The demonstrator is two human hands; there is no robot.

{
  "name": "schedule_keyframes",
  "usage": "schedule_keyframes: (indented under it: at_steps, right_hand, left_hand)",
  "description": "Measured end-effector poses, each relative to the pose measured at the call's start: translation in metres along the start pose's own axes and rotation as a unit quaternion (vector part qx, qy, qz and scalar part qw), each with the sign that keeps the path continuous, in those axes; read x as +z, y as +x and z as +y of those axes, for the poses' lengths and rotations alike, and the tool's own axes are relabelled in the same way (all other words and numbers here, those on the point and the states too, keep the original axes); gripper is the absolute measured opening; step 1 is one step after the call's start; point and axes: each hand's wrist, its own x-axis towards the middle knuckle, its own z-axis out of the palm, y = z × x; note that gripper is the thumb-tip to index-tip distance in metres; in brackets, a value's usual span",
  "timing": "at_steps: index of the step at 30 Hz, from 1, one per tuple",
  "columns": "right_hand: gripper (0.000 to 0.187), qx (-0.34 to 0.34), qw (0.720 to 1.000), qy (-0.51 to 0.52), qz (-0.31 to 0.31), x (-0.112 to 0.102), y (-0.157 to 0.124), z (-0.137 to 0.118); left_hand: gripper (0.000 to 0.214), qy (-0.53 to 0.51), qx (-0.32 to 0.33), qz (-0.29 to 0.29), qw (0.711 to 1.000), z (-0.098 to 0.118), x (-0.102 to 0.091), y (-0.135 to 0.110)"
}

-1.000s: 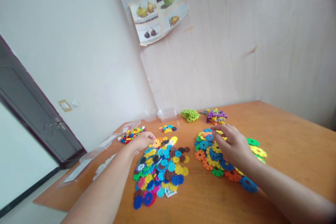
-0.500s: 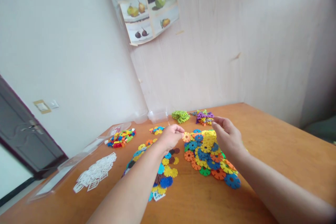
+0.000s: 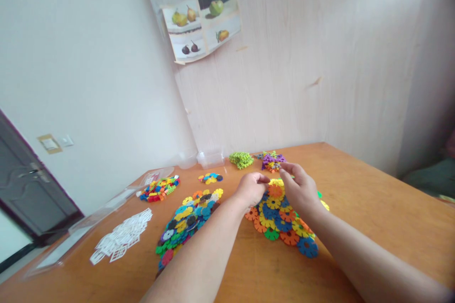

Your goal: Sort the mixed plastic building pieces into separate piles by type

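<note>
Both my hands meet over a joined sheet of large coloured snowflake discs [image 3: 284, 229] on the orange table [image 3: 373, 208]. My left hand [image 3: 251, 188] is curled, fingers closed on an orange disc [image 3: 274, 191] at the sheet's far edge. My right hand [image 3: 298, 187] rests on the sheet, its fingertips pinched together above the yellow discs; what they hold is hidden. A loose heap of smaller coloured discs [image 3: 185, 222] lies to the left of my left forearm.
White lattice pieces [image 3: 121, 236] and a clear tray lid [image 3: 88, 227] lie at the left. Small piles sit further back: multicoloured bricks [image 3: 158, 188], a few discs [image 3: 210, 178], green pieces [image 3: 241, 159], purple pieces [image 3: 272, 160]. A clear box [image 3: 211, 157] stands against the wall.
My left hand left the loose heap, carried an orange disc rightward and brought it to the joined sheet. My right hand lifted and met it. The camera swung left.
</note>
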Motion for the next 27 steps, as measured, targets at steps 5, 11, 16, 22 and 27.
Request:
schedule_keyframes:
  at_steps: [5, 11, 16, 22, 27]
  right_hand:
    - [0.032, -0.052, 0.994, -0.091, -0.027, 0.001, -0.003, 0.002]
    - [0.029, -0.102, 0.986, -0.125, -0.033, -0.001, -0.006, 0.001]
    - [0.026, -0.131, 0.98, -0.143, -0.046, 0.001, -0.009, 0.001]
    - [0.026, -0.157, 0.976, -0.145, -0.049, 0.003, -0.011, 0.002]
    - [0.026, -0.156, 0.975, -0.148, -0.056, 0.003, -0.012, 0.003]
  left_hand:
    - [0.024, -0.024, 0.0, -0.027, 0.999, 0.001, -0.01, -0.009]
    - [0.02, 0.085, 0.029, 0.052, 0.995, 0.01, -0.073, -0.017]
    - [0.021, 0.194, -0.024, 0.137, 0.971, 0.006, -0.139, -0.026]
    - [0.023, 0.302, -0.086, 0.11, 0.943, -0.035, -0.187, -0.033]
    - [0.027, 0.313, -0.107, 0.044, 0.943, -0.057, -0.2, -0.04]
